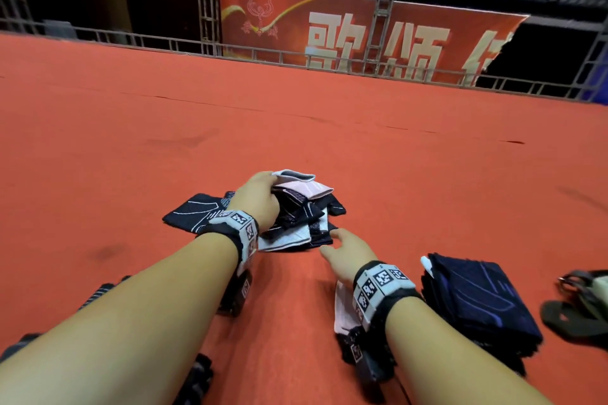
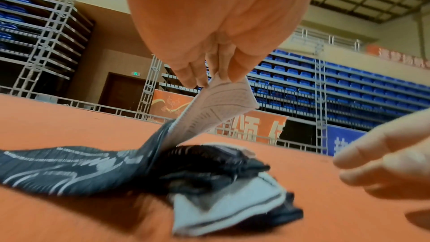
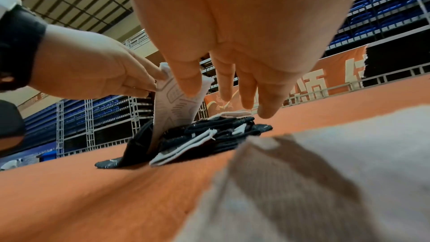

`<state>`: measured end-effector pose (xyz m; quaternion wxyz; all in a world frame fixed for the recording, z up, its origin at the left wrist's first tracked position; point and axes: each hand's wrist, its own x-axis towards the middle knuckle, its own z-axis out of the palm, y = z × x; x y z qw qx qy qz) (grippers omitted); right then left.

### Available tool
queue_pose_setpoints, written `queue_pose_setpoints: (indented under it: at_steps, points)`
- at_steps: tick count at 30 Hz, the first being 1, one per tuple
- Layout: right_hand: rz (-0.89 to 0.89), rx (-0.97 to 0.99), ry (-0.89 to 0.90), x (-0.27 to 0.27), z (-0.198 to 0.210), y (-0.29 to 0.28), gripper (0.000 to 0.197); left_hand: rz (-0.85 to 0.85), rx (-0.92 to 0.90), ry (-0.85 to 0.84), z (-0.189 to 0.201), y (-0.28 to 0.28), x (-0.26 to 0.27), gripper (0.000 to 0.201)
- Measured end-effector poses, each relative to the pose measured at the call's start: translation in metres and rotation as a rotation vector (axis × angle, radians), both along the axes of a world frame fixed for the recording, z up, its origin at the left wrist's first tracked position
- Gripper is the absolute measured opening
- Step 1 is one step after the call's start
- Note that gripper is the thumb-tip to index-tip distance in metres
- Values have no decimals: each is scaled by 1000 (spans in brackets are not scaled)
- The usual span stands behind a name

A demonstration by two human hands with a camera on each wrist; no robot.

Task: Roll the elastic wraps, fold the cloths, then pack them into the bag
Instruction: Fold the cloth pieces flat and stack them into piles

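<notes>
A loose pile of dark and white cloths [image 1: 297, 222] lies on the orange carpet [image 1: 296, 128]. My left hand [image 1: 271, 182] pinches the corner of a pale pink cloth [image 1: 301, 182] and lifts it off the pile; the left wrist view shows the pink cloth [image 2: 218, 106] hanging from my left hand [image 2: 214, 78] above the pile [image 2: 209, 168]. My right hand [image 1: 332, 242] hovers just right of the pile with straight, spread fingers and holds nothing. In the right wrist view my right hand [image 3: 227, 95] is close to the lifted pink cloth [image 3: 177, 109].
A stack of folded dark cloths [image 1: 477, 299] sits at my right. Another pink cloth [image 1: 342, 309] lies under my right wrist. An olive bag [image 1: 582, 302] with a metal ring is at the far right. Dark ribbed wraps [image 1: 95, 294] lie under my left forearm. A railing [image 1: 230, 49] bounds the carpet.
</notes>
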<state>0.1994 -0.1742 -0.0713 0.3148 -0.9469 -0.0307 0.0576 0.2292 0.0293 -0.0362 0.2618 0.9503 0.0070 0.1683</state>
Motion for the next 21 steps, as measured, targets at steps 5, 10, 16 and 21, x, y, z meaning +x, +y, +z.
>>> queue_pose_setpoints:
  at_steps: [5, 10, 16, 21]
  points:
    - [-6, 55, -49, -29, 37, -8, 40, 25, -214, -83, 57, -12, -30, 39]
    - [-84, 165, -91, -55, 66, -23, 50, -128, -594, -141, 93, -30, -68, 27]
    - [-219, 613, -110, -75, 82, -41, 101, -399, -899, -74, 124, -57, -120, 30]
    - [-120, 1003, -81, -124, 105, -45, 19, -427, -998, -45, 130, -57, -153, 25]
